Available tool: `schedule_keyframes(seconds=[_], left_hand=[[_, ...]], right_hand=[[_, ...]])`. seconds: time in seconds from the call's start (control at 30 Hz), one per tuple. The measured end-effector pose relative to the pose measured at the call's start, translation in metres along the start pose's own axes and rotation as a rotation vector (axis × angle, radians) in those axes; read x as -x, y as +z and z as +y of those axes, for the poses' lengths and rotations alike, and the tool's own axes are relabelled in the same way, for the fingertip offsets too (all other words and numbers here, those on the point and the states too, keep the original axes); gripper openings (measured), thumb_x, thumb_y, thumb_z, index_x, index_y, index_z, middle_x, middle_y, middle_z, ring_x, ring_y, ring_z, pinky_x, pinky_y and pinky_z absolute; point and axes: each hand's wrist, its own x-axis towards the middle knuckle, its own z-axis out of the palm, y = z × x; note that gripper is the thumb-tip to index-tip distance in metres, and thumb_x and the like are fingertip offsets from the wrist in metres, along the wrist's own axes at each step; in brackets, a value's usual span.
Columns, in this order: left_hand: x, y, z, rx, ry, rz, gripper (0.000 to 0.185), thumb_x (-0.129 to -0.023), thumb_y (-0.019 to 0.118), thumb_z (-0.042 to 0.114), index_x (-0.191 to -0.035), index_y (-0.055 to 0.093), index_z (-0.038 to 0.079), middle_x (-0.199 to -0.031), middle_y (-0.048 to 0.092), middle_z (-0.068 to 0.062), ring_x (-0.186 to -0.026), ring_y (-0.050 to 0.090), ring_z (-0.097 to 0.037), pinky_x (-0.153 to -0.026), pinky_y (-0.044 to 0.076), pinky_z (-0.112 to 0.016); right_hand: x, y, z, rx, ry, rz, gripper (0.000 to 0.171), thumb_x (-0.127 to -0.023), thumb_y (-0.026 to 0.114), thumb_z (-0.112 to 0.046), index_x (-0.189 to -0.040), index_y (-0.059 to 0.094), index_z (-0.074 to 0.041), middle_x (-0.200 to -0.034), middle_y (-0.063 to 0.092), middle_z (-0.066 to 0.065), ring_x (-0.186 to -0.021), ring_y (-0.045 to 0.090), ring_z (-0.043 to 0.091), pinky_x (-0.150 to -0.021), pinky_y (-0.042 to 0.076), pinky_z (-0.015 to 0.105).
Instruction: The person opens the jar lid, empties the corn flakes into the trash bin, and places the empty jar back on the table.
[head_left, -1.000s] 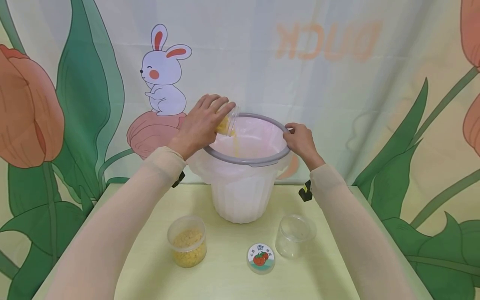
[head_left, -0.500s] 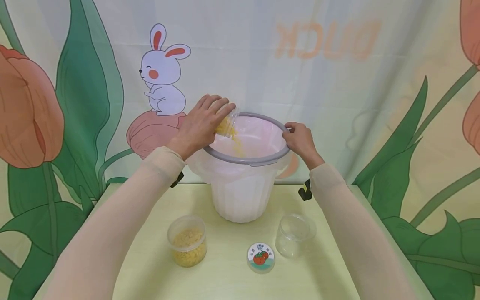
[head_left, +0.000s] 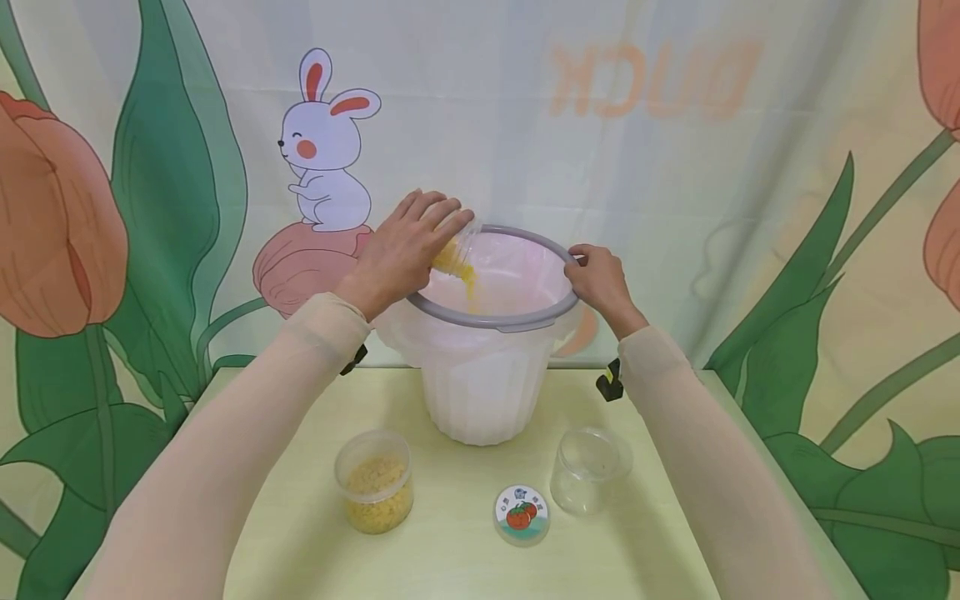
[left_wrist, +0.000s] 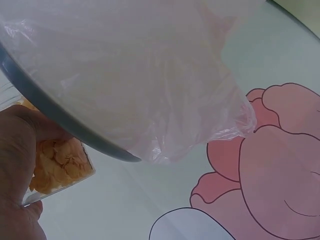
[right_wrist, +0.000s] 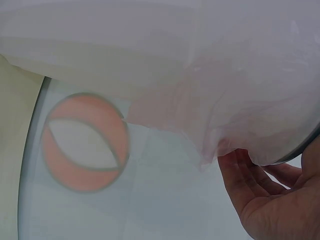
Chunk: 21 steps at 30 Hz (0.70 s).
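In the head view my left hand [head_left: 401, 250] grips a clear jar [head_left: 457, 247], tilted with its mouth over the white trash can [head_left: 483, 392]. Yellow bits [head_left: 470, 287] spill from the jar down inside the can. Flat yellowish flakes [left_wrist: 62, 165] show through the jar's wall in the left wrist view. On the opposite side, my right hand [head_left: 600, 279] holds the can's grey rim [head_left: 517, 321], fingers underneath at the thin plastic liner [right_wrist: 200, 115]. That liner hangs over the outside of the can in folds. The can's bottom is hidden.
On the table [head_left: 450, 575], an open tub [head_left: 378, 500] of yellow crumbs stands at front left. A round lid with a tomato picture [head_left: 522, 517] lies front middle, beside an uncovered clear tub [head_left: 588, 475]. A printed curtain [head_left: 660, 183] hangs close behind the can.
Yellow bits keep falling from the tilted jar; the stream spread wider half a second ago and is narrower now. Both hands stay nearly where they were.
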Motion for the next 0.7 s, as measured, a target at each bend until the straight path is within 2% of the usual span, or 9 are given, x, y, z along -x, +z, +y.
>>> schedule_keyframes(seconds=[0.7], left_hand=[[0.0000, 0.0000, 0.0005, -0.055, 0.041, -0.034, 0.083, -0.076, 0.074, 0.000, -0.148, 0.036, 0.015, -0.151, 0.042, -0.011, -0.142, 0.032, -0.032, -0.124, 0.019, -0.048]], right_hand=[[0.0002, -0.0007, 0.0000, 0.000, 0.006, -0.016, 0.048, -0.096, 0.046, -0.019, -0.143, 0.049, -0.005, -0.134, 0.060, 0.021, -0.114, 0.064, 0.033, -0.093, 0.056, 0.043]])
